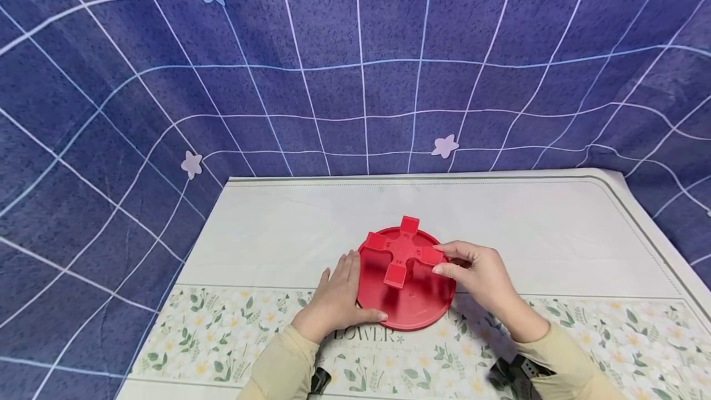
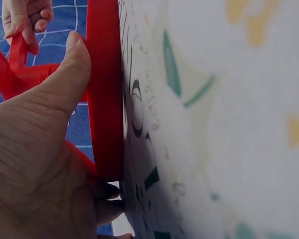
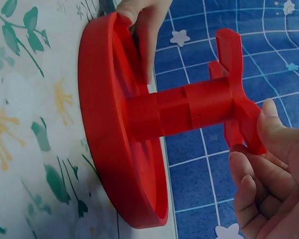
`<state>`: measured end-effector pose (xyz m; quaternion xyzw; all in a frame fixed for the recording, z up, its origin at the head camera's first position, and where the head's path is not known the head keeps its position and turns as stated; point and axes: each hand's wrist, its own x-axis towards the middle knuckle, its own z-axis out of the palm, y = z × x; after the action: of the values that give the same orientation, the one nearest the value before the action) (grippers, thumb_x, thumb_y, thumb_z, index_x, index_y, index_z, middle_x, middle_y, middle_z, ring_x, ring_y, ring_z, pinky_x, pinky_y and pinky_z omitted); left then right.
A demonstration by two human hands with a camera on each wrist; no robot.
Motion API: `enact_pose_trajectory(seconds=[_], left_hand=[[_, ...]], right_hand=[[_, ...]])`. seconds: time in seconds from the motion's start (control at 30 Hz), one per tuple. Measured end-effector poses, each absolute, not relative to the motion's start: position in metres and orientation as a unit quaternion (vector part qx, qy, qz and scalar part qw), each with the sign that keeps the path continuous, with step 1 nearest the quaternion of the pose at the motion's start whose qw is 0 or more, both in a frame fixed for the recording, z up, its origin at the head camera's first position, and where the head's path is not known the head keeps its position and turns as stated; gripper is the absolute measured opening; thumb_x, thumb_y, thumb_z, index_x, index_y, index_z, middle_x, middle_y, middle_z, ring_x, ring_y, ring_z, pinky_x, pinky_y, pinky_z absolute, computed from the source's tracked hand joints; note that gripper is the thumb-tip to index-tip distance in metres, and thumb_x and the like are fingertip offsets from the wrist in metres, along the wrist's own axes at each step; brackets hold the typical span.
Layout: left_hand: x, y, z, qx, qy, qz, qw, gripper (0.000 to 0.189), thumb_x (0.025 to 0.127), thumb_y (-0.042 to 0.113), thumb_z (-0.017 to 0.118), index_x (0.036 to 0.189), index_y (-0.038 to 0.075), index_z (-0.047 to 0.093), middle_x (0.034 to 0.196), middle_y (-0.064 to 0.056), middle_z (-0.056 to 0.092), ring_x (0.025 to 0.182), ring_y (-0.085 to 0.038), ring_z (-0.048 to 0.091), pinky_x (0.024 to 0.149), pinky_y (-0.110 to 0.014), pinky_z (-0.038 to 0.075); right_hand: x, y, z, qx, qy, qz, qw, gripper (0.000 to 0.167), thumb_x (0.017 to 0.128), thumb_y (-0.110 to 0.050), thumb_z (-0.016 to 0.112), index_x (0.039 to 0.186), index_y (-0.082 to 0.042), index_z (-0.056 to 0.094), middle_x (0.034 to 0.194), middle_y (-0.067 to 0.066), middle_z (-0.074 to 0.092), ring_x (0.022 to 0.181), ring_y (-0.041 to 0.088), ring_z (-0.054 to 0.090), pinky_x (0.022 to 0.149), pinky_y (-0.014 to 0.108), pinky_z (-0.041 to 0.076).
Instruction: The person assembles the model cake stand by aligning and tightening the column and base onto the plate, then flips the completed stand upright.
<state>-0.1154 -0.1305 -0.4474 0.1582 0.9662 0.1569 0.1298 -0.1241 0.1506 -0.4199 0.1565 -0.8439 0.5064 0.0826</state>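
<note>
A red round base (image 1: pixel 416 310) with a raised rim lies on the table mat. From its middle rises a red column (image 3: pixel 174 112), topped by a red cross-shaped piece (image 1: pixel 402 250) whose several arms end in raised tabs. My right hand (image 1: pixel 480 270) pinches the right arm of this cross between thumb and fingertips. My left hand (image 1: pixel 339 298) rests against the left side of the base, fingers straight along the edge and thumb stretched toward the front rim. In the left wrist view, the left thumb (image 2: pixel 72 69) lies close by the rim. Small marks are printed on the cross arms.
The mat (image 1: pixel 289 221) is white, with a band of printed flowers and lettering under the base. A blue curtain (image 1: pixel 389 91) with a grid of lines and star shapes hangs behind and at the sides. Black straps (image 1: pixel 519 375) sit at the sleeves.
</note>
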Motion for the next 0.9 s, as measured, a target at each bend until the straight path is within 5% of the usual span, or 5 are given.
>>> enact_pose_trajectory(seconds=[0.37, 0.9], left_hand=[[-0.1171, -0.1298, -0.4462, 0.159, 0.967, 0.150, 0.131, 0.125, 0.072, 0.073, 0.068, 0.154, -0.004, 0.014, 0.160, -0.019, 0.016, 0.147, -0.036, 0.013, 0.114, -0.059, 0.017], [-0.1149, -0.1312, -0.4439, 0.163, 0.966, 0.148, 0.139, 0.124, 0.073, 0.072, 0.067, 0.154, -0.005, 0.012, 0.160, -0.020, 0.014, 0.147, -0.037, 0.011, 0.114, -0.058, 0.016]], right_hand=[[-0.1212, 0.1493, -0.4243, 0.160, -0.851, 0.484, 0.125, 0.033, 0.073, -0.011, 0.085, 0.104, -0.009, 0.075, 0.091, 0.002, 0.074, 0.065, 0.005, 0.062, 0.052, 0.023, 0.050], [-0.1206, 0.1537, -0.4275, 0.182, -0.861, 0.461, 0.119, 0.036, 0.079, -0.016, 0.082, 0.113, -0.011, 0.071, 0.093, -0.001, 0.071, 0.064, 0.008, 0.057, 0.055, 0.025, 0.049]])
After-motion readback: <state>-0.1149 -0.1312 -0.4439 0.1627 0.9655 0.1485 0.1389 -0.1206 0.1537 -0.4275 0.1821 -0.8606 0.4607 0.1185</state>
